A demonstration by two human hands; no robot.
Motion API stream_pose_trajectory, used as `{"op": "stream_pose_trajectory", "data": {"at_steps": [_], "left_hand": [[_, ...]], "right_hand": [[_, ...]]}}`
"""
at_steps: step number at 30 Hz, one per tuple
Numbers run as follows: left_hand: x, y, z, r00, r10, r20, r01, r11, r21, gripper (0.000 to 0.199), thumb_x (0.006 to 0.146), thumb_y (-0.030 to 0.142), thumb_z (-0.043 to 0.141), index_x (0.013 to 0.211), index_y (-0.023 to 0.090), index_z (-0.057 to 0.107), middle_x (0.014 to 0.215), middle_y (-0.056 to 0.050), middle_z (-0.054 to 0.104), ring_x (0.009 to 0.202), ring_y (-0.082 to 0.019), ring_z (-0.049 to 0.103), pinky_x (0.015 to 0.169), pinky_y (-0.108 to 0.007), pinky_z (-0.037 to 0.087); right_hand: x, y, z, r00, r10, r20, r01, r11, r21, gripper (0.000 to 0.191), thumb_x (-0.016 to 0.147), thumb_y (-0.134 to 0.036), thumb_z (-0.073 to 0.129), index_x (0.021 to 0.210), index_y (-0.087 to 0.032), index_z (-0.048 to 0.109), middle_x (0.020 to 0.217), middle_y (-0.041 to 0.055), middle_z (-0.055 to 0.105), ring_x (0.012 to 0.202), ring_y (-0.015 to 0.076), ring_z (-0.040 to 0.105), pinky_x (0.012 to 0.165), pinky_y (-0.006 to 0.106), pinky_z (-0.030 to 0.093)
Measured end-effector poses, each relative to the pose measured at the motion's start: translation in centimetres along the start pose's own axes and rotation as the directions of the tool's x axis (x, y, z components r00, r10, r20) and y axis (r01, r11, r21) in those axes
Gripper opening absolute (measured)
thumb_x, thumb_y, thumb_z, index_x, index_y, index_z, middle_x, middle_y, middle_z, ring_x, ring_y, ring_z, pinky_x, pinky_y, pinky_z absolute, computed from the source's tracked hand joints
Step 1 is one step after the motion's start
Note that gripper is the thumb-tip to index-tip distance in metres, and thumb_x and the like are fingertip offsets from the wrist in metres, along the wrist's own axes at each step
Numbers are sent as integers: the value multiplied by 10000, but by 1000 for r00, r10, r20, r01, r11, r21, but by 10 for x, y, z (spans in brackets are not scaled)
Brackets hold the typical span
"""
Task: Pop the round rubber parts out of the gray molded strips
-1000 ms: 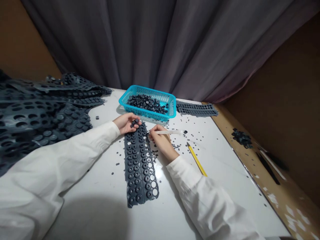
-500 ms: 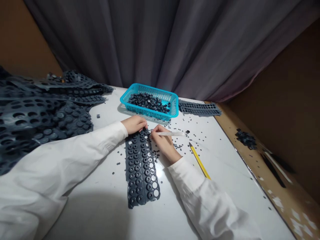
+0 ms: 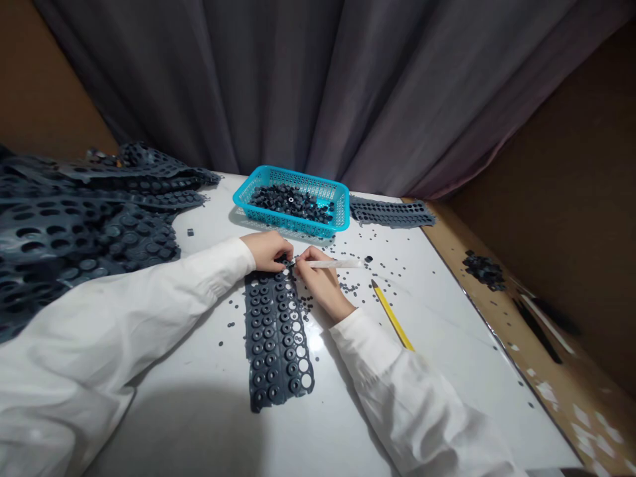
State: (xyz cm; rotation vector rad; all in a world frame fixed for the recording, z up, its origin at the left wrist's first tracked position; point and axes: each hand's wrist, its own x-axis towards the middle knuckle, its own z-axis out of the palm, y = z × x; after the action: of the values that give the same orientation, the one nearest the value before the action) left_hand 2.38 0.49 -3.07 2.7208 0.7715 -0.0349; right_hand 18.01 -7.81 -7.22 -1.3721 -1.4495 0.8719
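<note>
Head view: two bare hands at a sheet of dark moulded rings on a white tabletop.
The glossy white tabletop [image 3: 189, 404] stands before a grey pleated curtain [image 3: 278, 86], with a brown board [image 3: 501, 318] along its right side. The dark grey, rubber-like perforated sheet [image 3: 271, 344] lies lengthwise between the forearms, bearing rows of round rings and, along its right edge, open holes. Beyond it, a bright blue plastic mesh basket [image 3: 298, 225] contains small dark pieces; a yellow pointed tool [image 3: 392, 315] lies to the right, and similar crumpled dark sheets [image 3: 89, 218] are heaped at left. The left hand [image 3: 268, 252] bends over the sheet's far end, fingers curled together, their hold partly hidden. The right hand [image 3: 320, 278] pinches a slim whitish rod-shaped tool [image 3: 335, 264] beside that end.
</note>
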Motion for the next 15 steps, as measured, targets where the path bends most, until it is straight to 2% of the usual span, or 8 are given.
{"op": "stream_pose_trajectory", "data": {"at_steps": [4, 10, 15], "left_hand": [[4, 5, -6, 999, -4, 54, 0, 998, 61, 249, 662, 193, 620, 901, 163, 680, 571, 13, 562, 541, -131, 502, 517, -225, 317], [5, 9, -8, 997, -12, 75, 4, 994, 105, 235, 682, 192, 613, 907, 164, 676, 614, -1, 599, 574, -142, 533, 533, -230, 341], [1, 18, -6, 998, -14, 69, -2, 974, 225, 209, 732, 214, 559, 913, 161, 648, 795, -69, 665, 728, -199, 613, 610, -258, 402]], "right_hand": [[1, 1, 0, 1000, -8, -1, 8, 1000, 0, 119, 745, -231, 480, 631, -198, 488, 565, -36, 539, 555, 121, 491, 538, 227, 355], [1, 2, 0, 1000, -14, -2, 14, 1000, -14, 119, 749, -229, 480, 635, -197, 487, 569, -37, 541, 557, 120, 493, 538, 224, 354], [1, -2, 0, 998, -56, 13, 57, 997, -55, 134, 736, -204, 468, 603, -195, 469, 546, -42, 526, 538, 114, 478, 529, 223, 337]]}}
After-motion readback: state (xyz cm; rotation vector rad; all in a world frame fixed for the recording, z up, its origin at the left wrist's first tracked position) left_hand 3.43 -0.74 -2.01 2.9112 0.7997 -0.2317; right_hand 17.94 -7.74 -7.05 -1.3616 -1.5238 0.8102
